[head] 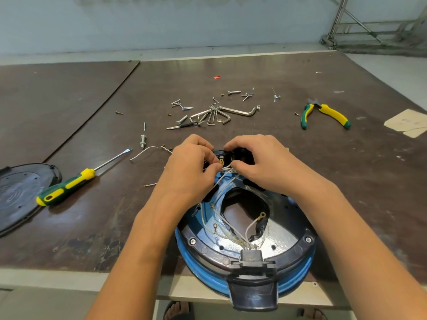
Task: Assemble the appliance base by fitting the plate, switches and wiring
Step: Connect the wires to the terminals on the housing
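Appliance base (245, 248) is sitting upside down at the near counter (97, 222) edge, partly overhanging it. Blue shell w/ black rim looks rigid, prob. fairly light; best gripped by the rim, not by the wiring. Thin white wires (227, 227) w/ ring terminals are lying loose across the opening: floppy, easy to kink, so pinch near the terminals. Further out, left hand (193, 167) and right hand (255, 162) are both pinching wire ends at the black switch block (233, 155) on the base's far edge. Fingertips are covering the contacts, so can't tell which wire is seating. Beyond: screwdriver (76, 181), hex keys (215, 116), pliers (323, 114).
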Tool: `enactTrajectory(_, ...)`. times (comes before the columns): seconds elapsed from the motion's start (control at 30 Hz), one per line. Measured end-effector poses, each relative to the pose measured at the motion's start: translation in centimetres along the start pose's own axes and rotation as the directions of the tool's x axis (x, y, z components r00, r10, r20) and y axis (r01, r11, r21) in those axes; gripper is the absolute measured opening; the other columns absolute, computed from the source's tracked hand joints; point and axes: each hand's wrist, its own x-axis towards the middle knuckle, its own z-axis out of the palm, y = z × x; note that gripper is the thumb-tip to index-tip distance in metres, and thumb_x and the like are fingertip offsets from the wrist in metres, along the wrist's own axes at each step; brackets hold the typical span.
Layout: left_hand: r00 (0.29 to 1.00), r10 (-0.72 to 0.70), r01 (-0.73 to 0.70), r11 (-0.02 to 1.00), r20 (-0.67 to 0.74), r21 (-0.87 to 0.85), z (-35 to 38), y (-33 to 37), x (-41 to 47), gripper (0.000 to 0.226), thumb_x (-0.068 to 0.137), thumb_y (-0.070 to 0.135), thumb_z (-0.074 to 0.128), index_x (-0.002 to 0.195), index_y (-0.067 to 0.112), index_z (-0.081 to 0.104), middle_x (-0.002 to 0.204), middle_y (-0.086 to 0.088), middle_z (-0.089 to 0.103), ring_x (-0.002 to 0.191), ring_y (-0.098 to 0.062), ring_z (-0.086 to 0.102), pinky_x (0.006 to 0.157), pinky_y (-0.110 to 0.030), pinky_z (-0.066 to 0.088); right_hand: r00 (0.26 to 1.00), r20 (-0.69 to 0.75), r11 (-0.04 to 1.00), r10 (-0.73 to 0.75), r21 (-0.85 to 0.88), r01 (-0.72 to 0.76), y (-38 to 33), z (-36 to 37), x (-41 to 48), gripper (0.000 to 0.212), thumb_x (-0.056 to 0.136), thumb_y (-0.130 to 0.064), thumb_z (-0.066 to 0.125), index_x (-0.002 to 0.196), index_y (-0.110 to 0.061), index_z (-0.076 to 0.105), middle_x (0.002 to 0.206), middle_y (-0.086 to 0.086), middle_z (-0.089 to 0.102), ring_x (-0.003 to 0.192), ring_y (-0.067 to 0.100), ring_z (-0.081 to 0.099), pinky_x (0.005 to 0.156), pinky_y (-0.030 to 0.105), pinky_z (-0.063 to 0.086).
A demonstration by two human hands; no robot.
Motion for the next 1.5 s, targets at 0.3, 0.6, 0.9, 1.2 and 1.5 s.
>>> enactTrajectory(0.3,1.0,-0.004,0.003,1.0,0.007,0.016,0.1,0.0,0.1,0.01,0.09,0.026,0.071,0.084,0.021,0.077,0.111,0.011,0.055,0.101,-0.012,0.055,0.087,-0.031,0.046,1.0,-0.002,1.0,0.001,-0.017,-0.001,0.2,0.0,0.0,0.035,0.091,-0.026,0.067,0.126,-0.029,0.065,0.119,-0.008,0.069,0.108,0.009,0.058,0.068,0.006,0.031)
enactTrajectory(0.6,1.0,-0.018,0.018,1.0,-0.003,-0.004,0.3,-0.2,0.2,0.012,0.09,0.026,0.07,0.081,0.021,0.077,0.109,0.012,0.055,0.096,-0.01,0.055,0.08,-0.026,0.04,1.0,0.004,1.0,0.0,-0.014,0.0,0.3,0.1,0.0,0.035,0.092,-0.026,0.066,0.127,-0.029,0.064,0.12,-0.007,0.068,0.108,0.01,0.057,0.072,0.01,0.032)
enactTrajectory(0.9,1.0,0.006,-0.004,0.998,-0.023,0.062,0.3,0.0,0.3,0.012,0.09,0.027,0.07,0.089,0.018,0.079,0.108,0.008,0.057,0.098,-0.017,0.058,0.087,-0.037,0.05,0.999,0.051,1.0,0.004,0.003,-0.004,0.2,-0.3,-0.1,0.049,0.083,-0.018,0.07,0.13,-0.028,0.064,0.122,-0.004,0.068,0.112,0.013,0.061,0.098,0.031,0.048)
enactTrajectory(1.2,0.998,0.044,-0.05,0.98,0.033,0.194,0.4,0.4,0.3,0.018,0.095,0.027,0.061,0.096,0.017,0.075,0.112,0.005,0.052,0.098,-0.021,0.055,0.083,-0.045,0.051,0.998,0.064,1.0,0.006,0.013,-0.007,0.0,-0.7,-0.2,0.054,0.08,-0.012,0.067,0.132,-0.027,0.063,0.125,-0.005,0.068,0.116,0.012,0.061,0.101,0.031,0.048)
enactTrajectory(1.5,0.999,0.023,-0.036,0.955,0.048,0.295,0.3,0.8,0.3,0.023,0.098,0.031,0.055,0.098,0.015,0.072,0.115,0.002,0.052,0.098,-0.027,0.056,0.082,-0.047,0.051,0.988,0.15,1.0,0.027,0.008,-0.028,-0.1,-1.4,-0.5,0.068,0.076,-0.001,0.064,0.138,-0.028,0.058,0.132,-0.006,0.065,0.122,0.011,0.058,0.105,0.032,0.045)
